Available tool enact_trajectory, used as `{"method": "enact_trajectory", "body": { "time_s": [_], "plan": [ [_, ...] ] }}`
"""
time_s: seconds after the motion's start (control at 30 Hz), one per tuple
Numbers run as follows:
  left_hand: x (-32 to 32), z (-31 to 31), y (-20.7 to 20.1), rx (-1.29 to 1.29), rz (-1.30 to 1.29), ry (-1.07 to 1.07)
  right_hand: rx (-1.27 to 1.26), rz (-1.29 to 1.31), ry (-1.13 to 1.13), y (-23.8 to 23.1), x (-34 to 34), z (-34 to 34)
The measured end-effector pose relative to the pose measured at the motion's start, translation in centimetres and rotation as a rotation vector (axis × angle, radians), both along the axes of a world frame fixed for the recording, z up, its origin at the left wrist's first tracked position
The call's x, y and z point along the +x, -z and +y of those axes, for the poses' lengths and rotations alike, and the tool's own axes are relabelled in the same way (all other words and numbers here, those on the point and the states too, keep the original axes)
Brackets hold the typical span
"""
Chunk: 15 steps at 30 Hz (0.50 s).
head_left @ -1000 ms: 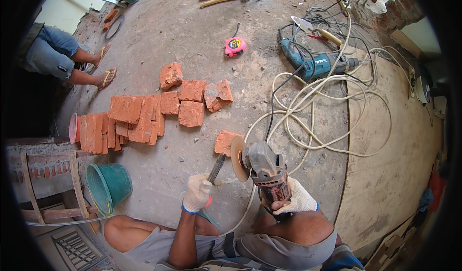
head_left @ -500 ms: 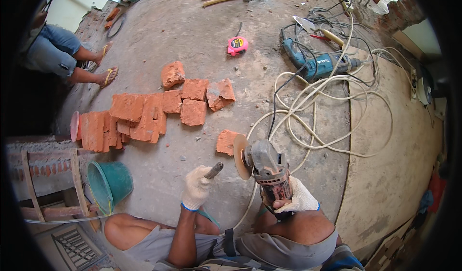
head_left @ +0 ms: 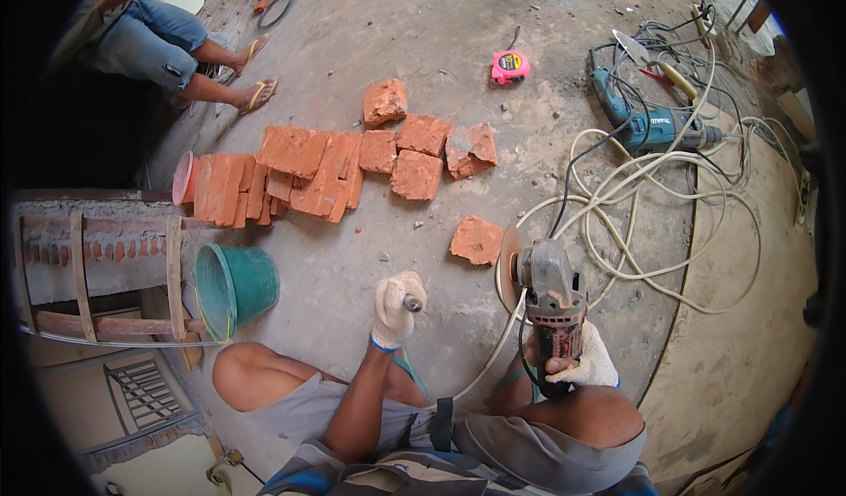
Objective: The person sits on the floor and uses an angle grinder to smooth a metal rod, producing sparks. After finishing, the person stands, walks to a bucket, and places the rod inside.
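Observation:
Closed in a white knit glove, my left hand [head_left: 394, 309] grips a short dark handle [head_left: 412, 303], seen nearly end-on and apart from the grinder. My right hand [head_left: 592, 362], also gloved, wraps the body of an angle grinder [head_left: 555, 307] above my right knee. Its thin brown disc [head_left: 508, 269] stands upright on the grinder's left side. Just beyond the disc a single broken brick piece [head_left: 477, 240] lies on the floor; whether the disc touches it is hard to tell. Whether the disc spins cannot be made out.
Stacked bricks [head_left: 295, 152] and several cut pieces [head_left: 416, 174] lie ahead, left of a pink tape measure [head_left: 509, 67]. Coiled cables [head_left: 617, 188] and a teal power drill [head_left: 656, 129] are at right. A green bucket [head_left: 256, 280] stands at left; a person's legs [head_left: 167, 51] show far left.
The whole view has swung left, so the floor things sit further right. My left hand has turned, bringing the dark handle's end toward view. My right hand still holds the angle grinder.

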<state>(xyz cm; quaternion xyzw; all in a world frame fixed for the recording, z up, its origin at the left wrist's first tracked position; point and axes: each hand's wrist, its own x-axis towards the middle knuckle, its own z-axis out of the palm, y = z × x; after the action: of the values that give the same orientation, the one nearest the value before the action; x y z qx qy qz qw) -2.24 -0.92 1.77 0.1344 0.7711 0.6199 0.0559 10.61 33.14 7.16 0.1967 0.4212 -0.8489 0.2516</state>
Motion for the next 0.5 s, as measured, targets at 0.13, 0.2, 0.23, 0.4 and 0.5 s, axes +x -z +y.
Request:
{"method": "enact_trajectory", "body": {
  "time_s": [0.13,0.2,0.23,0.4,0.5],
  "plan": [
    [-0.2,-0.1,-0.6,-0.023,-0.021,0.015,0.079,0.016,0.023,0.0,0.4,0.0],
    [-0.2,0.0,-0.6,-0.033,-0.004,-0.001,0.047,0.064,0.051,0.1,0.3,0.0],
    [-0.2,0.0,-0.6,-0.027,-0.005,0.000,0.059,0.039,0.035,0.1,0.3,0.0],
    [0.0,-0.5,0.2,-0.012,-0.003,0.028,0.012,0.012,-0.031,0.0,-0.2,0.2],
    [0.8,-0.7,0.9,-0.180,-0.167,-0.022,-0.054,-0.006,-0.023,-0.3,-0.1,0.3]
  ]
}}
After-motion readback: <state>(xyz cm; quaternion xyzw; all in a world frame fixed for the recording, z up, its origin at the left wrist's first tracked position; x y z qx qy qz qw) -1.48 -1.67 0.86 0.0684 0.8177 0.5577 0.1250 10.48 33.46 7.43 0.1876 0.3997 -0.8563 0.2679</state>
